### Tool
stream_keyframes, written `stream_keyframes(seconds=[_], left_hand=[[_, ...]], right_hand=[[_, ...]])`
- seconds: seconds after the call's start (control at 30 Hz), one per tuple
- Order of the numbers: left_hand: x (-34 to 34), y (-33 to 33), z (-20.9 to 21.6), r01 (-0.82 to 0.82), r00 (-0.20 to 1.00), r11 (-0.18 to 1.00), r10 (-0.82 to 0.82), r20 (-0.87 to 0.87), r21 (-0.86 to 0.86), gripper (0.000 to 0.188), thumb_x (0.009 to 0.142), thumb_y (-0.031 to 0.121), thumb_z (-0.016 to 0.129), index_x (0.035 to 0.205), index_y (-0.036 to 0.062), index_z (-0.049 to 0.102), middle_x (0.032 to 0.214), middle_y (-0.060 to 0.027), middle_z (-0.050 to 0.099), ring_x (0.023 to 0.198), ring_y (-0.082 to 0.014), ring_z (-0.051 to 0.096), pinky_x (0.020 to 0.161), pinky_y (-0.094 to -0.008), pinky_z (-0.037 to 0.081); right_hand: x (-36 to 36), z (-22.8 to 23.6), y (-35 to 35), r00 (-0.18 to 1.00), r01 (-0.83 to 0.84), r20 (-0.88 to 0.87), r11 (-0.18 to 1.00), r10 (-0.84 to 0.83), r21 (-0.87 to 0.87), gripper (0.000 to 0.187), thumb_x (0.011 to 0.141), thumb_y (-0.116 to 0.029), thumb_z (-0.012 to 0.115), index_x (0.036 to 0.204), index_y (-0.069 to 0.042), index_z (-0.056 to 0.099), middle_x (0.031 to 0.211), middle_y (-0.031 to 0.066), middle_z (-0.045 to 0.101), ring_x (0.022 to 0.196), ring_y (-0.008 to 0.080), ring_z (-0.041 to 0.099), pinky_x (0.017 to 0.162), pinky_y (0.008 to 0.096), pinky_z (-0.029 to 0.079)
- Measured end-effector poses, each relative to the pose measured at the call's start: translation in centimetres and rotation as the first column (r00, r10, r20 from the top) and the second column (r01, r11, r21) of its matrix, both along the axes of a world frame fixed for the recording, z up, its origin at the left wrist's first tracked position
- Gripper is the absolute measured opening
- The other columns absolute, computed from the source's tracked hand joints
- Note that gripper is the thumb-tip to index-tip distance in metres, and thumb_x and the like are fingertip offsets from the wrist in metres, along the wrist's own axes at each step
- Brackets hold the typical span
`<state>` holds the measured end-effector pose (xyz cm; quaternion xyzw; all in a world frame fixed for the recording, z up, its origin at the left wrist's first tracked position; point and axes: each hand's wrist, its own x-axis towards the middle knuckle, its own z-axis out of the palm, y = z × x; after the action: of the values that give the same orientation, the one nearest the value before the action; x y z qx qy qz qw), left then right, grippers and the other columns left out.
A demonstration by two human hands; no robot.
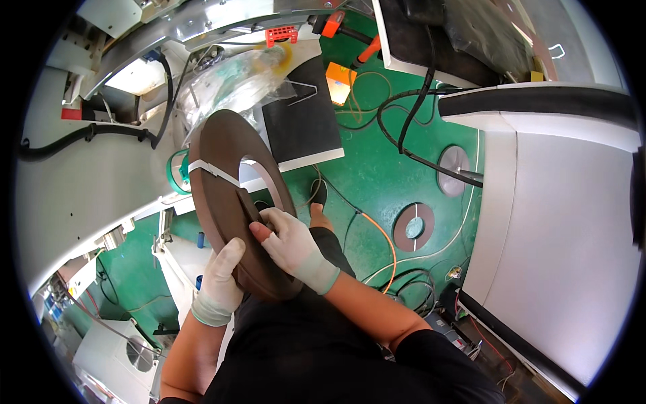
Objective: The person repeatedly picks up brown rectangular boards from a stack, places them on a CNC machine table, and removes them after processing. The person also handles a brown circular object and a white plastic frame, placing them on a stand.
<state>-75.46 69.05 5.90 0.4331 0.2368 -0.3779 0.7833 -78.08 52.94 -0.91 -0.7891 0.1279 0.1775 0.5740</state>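
Note:
In front of me a large dark brown ring-shaped coil (225, 141) is tilted up, with a white band across its flat side and a wide hole in the middle. My left hand (222, 279), in a white glove, is closed on the coil's lower left edge. My right hand (293, 246), also gloved but with a bare thumb tip, is closed at the coil's lower face. A narrow dark strip (247, 204) stands out from that face beside the right fingers. The fingers beneath the coil are hidden.
A white machine bench (81, 188) curves along the left, with crumpled clear plastic (229, 84) and a black-topped surface (303, 111) beyond the coil. Another brown coil (402, 232) lies on the green floor near cables (410, 286). A grey cabinet (558, 222) stands at right.

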Motion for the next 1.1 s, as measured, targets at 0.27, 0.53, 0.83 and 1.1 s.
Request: stream_keyframes(seconds=[0.27, 0.53, 0.83, 1.1], left_hand=[[2.1, -1.7, 0.6, 0.01, 0.995, 0.997, -0.017, 0.094, 0.075, 0.055, 0.104, 0.036, 0.051, 0.144, -0.0011, 0.046, 0.134, -0.0131, 0.059, 0.122, -0.0217, 0.058, 0.105, -0.0372, 0.047], [1.1, -1.7, -0.8, 0.105, 0.976, 0.975, -0.139, 0.169, 0.196, 0.059, 0.107, 0.041, 0.045, 0.147, -0.0023, 0.043, 0.14, -0.0148, 0.056, 0.128, -0.0233, 0.056, 0.11, -0.038, 0.043], [0.3, -0.4, -2.2, 0.145, 0.966, 0.971, -0.181, 0.187, 0.192, 0.055, 0.107, 0.039, 0.044, 0.145, -0.0015, 0.045, 0.138, -0.0137, 0.057, 0.127, -0.0222, 0.055, 0.11, -0.0373, 0.042], [0.6, -1.8, -1.8, 0.134, 0.962, 0.968, -0.179, 0.207, 0.212, 0.056, 0.108, 0.039, 0.045, 0.148, -0.0006, 0.042, 0.141, -0.0121, 0.055, 0.127, -0.0206, 0.054, 0.11, -0.0363, 0.042]], right_hand=[[1.5, 3.1, -0.6, 0.996, -0.067, -0.064, 0.993, 0.061, -0.098, 0.049, 0.102, -0.029, 0.055, 0.142, -0.002, 0.047, 0.095, 0.0284, 0.066, 0.094, 0.0471, 0.063, 0.081, 0.0515, 0.048], [2.0, 4.0, -1.1, 0.995, -0.099, 0.008, 0.989, 0.1, -0.113, 0.051, 0.104, -0.035, 0.046, 0.141, 0.0, 0.045, 0.091, 0.0249, 0.069, 0.082, 0.0451, 0.067, 0.072, 0.0532, 0.051], [1.5, 5.9, -0.7, 0.986, -0.091, -0.147, 0.995, 0.083, -0.044, 0.033, 0.103, -0.025, 0.048, 0.129, -0.004, 0.05, 0.083, 0.0254, 0.064, 0.078, 0.0457, 0.063, 0.067, 0.0542, 0.046], [1.2, 4.3, -1.2, 0.995, -0.038, 0.093, 0.994, 0.047, -0.098, 0.028, 0.103, -0.024, 0.049, 0.121, -0.003, 0.052, 0.079, 0.0236, 0.062, 0.074, 0.0453, 0.062, 0.064, 0.0532, 0.046]])
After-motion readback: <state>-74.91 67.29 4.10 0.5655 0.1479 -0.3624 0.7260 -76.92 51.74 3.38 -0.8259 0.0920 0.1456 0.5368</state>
